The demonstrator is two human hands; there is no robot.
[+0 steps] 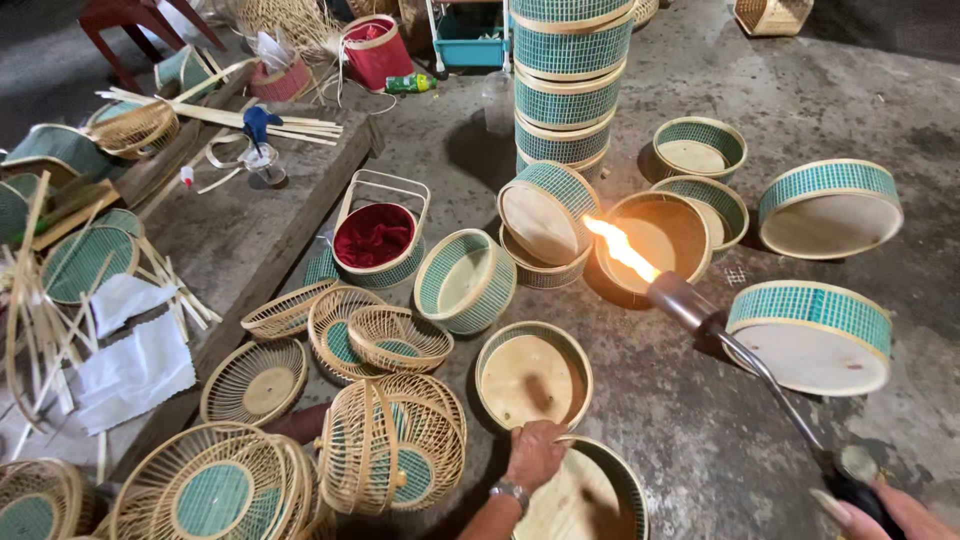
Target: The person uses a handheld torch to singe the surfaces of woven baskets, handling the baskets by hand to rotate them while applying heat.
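Note:
My right hand [885,510], at the bottom right corner, grips the handle of a gas torch [745,360]. The torch's long metal tube runs up and left, and a bright orange flame [620,248] shoots from its nozzle toward a round teal-woven bamboo basket [660,232] lying tilted on the concrete floor. My left hand [535,452], with a wristwatch, rests on the rim of another round basket [600,495] at the bottom centre, just below a shallow round basket [533,372] with a pale wooden bottom.
A tall stack of teal baskets [568,85] stands at the back. More round baskets [828,208] lie to the right. Open-weave bamboo cages [392,440] and trays cluster at the lower left. A low wooden bench [250,215] carries bamboo strips and white cloths [135,365].

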